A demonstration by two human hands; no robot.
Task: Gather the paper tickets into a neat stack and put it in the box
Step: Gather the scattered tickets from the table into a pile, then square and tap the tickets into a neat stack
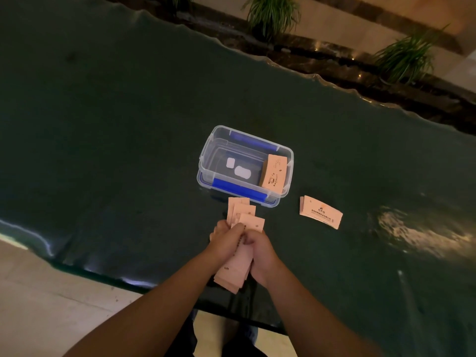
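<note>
A: Nearest us, left hand and right hand meet, fingers curled tight round a bundle of pink tickets, fanned at both ends.

B: Just right, a small stack lies on the dark table.

A: Beyond, the clear box, lid off, another stack leaning inside its right end.

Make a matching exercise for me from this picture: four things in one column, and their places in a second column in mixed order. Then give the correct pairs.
Things
1. clear box
2. stack leaning in the box
3. stack lying on the table
4. fanned tickets

Places
A. held by the left hand and the right hand
B. on the dark table, open, beyond the hands
C. right of the box
D. against the box's right wall

Pairs: 1-B, 2-D, 3-C, 4-A
</note>
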